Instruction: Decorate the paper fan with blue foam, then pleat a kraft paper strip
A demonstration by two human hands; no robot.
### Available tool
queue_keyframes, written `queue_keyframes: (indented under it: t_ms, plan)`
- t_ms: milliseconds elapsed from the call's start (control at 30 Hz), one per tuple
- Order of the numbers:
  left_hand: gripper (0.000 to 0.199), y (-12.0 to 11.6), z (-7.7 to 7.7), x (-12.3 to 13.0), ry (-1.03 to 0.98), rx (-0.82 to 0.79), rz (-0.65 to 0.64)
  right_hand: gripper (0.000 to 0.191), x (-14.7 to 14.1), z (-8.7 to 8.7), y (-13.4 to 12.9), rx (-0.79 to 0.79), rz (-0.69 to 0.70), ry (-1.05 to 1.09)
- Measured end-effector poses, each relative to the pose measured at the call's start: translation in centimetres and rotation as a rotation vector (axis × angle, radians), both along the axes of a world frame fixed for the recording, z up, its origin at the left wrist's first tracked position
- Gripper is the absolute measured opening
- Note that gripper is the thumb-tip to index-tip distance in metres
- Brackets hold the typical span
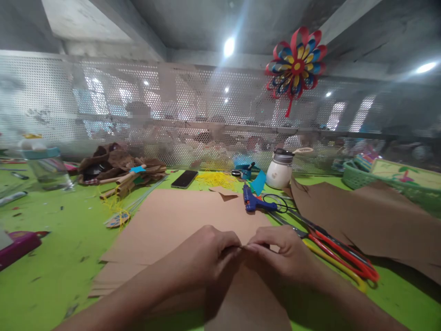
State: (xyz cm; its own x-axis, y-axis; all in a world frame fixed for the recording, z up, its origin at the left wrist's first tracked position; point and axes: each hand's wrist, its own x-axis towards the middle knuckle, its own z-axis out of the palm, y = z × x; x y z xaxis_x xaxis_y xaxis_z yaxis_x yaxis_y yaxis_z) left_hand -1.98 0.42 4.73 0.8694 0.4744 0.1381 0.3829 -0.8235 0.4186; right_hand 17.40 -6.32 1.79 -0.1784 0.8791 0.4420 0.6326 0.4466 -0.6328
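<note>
My left hand [215,250] and my right hand [280,250] meet at the middle of the view, fingertips almost touching. Both pinch the top edge of a strip of brown paper [246,299], which runs down toward me. Beneath them lies a stack of larger brown paper sheets [193,211] on the green table. A blue glue gun [255,201] rests at the far right corner of the stack. To the right of my right hand are scissors with red handles [344,259] and a yellow-handled pair [344,271], partly overlapping.
A phone [185,179], yellow shreds [215,180] and a white jar [279,170] stand along the back. Crumpled brown paper [113,161] and a clear jug [46,168] are left. Brown sheets [337,211] and a green basket [354,175] sit right. A paper flower [298,66] hangs above.
</note>
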Motion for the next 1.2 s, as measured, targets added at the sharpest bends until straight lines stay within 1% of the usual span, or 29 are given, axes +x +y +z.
queue_keyframes:
  t_ms: [133,233,333,400,500,567,633,733,833,933,1100,1200]
  plan:
    - [0.029,-0.2,-0.6,0.2,-0.022,-0.022,0.018,0.022,-0.3,0.5,-0.4,-0.032,0.004,-0.04]
    - [0.03,0.1,-1.0,0.2,-0.004,0.018,0.013,0.025,-0.5,0.9,-0.5,-0.126,0.004,-0.033]
    - [0.034,0.5,-1.1,0.2,-0.019,0.028,-0.005,0.024,-0.2,0.9,-0.2,-0.196,0.009,0.013]
    - [0.035,0.6,-0.9,0.2,-0.035,0.013,-0.012,0.022,0.3,0.7,0.1,-0.219,-0.029,0.047]
    - [0.035,0.8,-0.5,0.2,-0.035,0.0,-0.014,0.025,0.7,0.3,0.4,-0.266,-0.084,0.141]
    - [0.034,0.8,-0.3,0.2,-0.019,0.006,-0.021,0.026,0.7,0.0,0.5,-0.286,-0.084,0.232]
    - [0.034,0.9,-0.1,0.1,-0.006,0.016,-0.024,0.027,0.6,-0.2,0.5,-0.305,-0.07,0.322]
    - [0.037,1.0,-0.1,0.0,-0.008,0.027,-0.021,0.027,0.6,-0.2,0.7,-0.375,-0.021,0.452]
    - [0.036,1.0,0.0,0.1,-0.021,0.015,-0.014,0.029,1.0,0.0,0.9,-0.404,0.02,0.516]
    - [0.031,1.2,0.0,0.1,-0.027,-0.057,0.007,0.032,1.4,0.2,1.0,-0.36,0.03,0.496]
    - [0.026,2.5,0.3,-0.4,0.02,-0.3,-0.002,0.034,1.6,0.0,1.2,-0.351,0.023,0.47]
    - [0.026,3.2,0.6,-0.9,0.054,-0.348,-0.029,0.036,1.5,0.0,1.2,-0.348,0.003,0.474]
